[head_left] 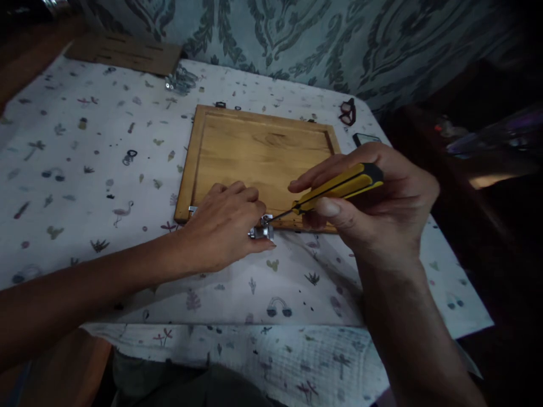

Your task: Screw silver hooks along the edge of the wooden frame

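A shallow wooden box or framed panel [258,148] lies flat on the cloth. At its near edge sits a small shiny metal latch [266,232], with my left hand [227,223] closed around it, the thumb below and the fingers over the wood. My right hand [373,198] grips a yellow and black screwdriver [339,186] by the handle. The screwdriver's thin shaft slants down to the left, its tip at the latch. Whether the tip sits in a screw I cannot tell. Another metal fitting [193,210] shows at the panel's near left corner.
A patterned cloth [106,186] covers the table. At the back left lie a cardboard piece [125,53] and a pile of metal hardware [181,80]. Dark red glasses [348,112] and a dark flat object [366,139] lie at the right. A patterned wall or curtain [288,39] stands behind.
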Demonstrator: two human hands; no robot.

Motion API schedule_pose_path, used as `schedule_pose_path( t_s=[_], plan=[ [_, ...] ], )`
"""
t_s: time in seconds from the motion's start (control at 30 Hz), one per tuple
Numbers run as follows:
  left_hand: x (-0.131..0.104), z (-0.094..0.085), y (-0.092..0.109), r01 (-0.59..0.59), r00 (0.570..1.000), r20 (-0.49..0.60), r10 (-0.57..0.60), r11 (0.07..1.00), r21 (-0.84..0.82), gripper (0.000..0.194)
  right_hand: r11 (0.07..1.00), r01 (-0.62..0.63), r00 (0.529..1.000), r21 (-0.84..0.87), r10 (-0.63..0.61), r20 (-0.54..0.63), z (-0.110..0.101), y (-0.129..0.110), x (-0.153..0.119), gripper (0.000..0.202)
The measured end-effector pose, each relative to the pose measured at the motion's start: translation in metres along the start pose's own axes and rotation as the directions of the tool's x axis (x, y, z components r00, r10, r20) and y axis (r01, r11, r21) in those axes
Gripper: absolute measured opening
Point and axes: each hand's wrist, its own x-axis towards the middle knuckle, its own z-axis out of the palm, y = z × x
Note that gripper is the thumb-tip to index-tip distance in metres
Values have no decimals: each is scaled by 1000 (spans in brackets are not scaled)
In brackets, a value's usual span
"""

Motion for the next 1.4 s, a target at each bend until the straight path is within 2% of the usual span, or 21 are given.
schedule_pose_path(
  t_s=[0.13, 0.2, 0.3, 0.43, 0.57, 0.7, 0.83, 0.93, 1.07, 1.17, 1.33, 1.4],
  plan=[
    [0, -1, -1, 4, 1000, 8, -4, 1000, 4, 34, 996, -78, 995, 51, 75, 68, -3, -4, -2, 22],
    [0, -1, 0, 6, 1000, 10, -6, 1000, 3, 34, 995, -89, 993, 33, 87, 76, -4, -4, -3, 18],
    [0, 0, 0, 5, 1000, 5, -5, 1000, 0, 34, 999, -35, 998, -23, 36, 51, -4, -3, -4, 11],
    [0, 1, 0, 1, 1000, -3, -1, 1000, -9, 33, 996, 38, 999, -83, -37, 14, -3, 0, -2, 15],
    [0, 1, 1, 1, 1000, -1, -1, 1000, -8, 34, 998, -49, 999, -50, 50, 20, -4, 1, -2, 19],
    [0, -1, 1, 4, 1000, 4, -4, 1000, -6, 32, 997, -75, 992, 22, 73, 103, -8, 0, -3, 33],
    [1, -1, 0, 1, 1000, 20, -1, 1000, 7, 36, 998, 57, 990, 8, -58, 130, -7, 0, 0, 17],
    [1, -2, 1, 2, 999, 32, -3, 1000, 14, 36, 991, 130, 988, -20, -127, 92, -5, 0, 2, 12],
    [0, -3, 2, 12, 999, 31, -13, 1000, 18, 34, 997, 80, 996, -15, -79, 43, -5, 2, 1, 13],
    [0, -2, 1, 8, 1000, 30, -8, 1000, 8, 33, 998, 61, 997, -8, -61, 53, -7, 1, 0, 12],
    [1, -1, 1, 5, 1000, 31, -5, 1000, -6, 34, 996, -77, 992, 54, 71, 100, -5, -5, -3, 18],
    [0, -1, 0, -1, 999, 32, 2, 1000, -6, 35, 995, -81, 992, 53, 75, 102, -4, -6, -4, 17]
  ],
)
